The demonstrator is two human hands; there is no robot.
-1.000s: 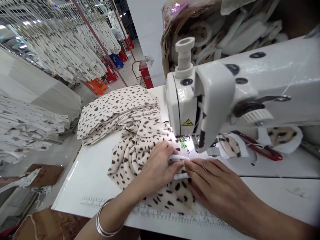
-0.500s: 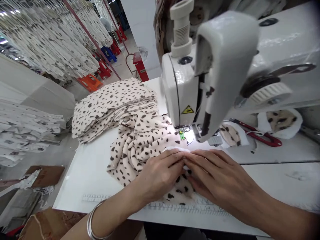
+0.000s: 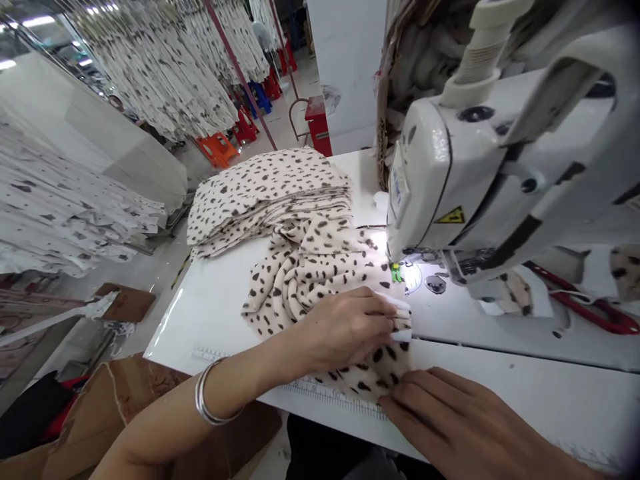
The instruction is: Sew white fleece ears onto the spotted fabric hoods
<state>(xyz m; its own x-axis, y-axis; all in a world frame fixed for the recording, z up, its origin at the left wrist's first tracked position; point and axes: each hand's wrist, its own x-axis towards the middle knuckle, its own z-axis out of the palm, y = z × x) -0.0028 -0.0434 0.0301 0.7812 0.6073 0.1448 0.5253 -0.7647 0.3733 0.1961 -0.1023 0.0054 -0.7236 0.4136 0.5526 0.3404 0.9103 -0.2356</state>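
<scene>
My left hand [image 3: 345, 330] is closed on the edge of a cream fabric with dark spots [image 3: 320, 270], its fingertips pressed together by a folded white strip [image 3: 400, 303]. Lower down, the fingers of my right hand [image 3: 445, 413] are bent together at the near corner of the same fabric, over the table edge. Part of the cloth lies hidden under my left hand. The far edge of the fabric reaches the green presser foot [image 3: 396, 272] of a white sewing machine [image 3: 425, 173], beside the lit needle area.
A thick folded stack of spotted fabric [image 3: 265, 187] lies at the back left of the white table [image 3: 210, 293]. Red-handled scissors [image 3: 590, 303] and fabric scraps [image 3: 520, 293] are at the right. A printed ruler [image 3: 330, 393] runs along the front. Cardboard boxes [image 3: 110, 400] stand below.
My right hand has moved down and away from my left, to the near corner of the fabric. My left hand stays by the white strip. The view has shifted, so the machine appears further right.
</scene>
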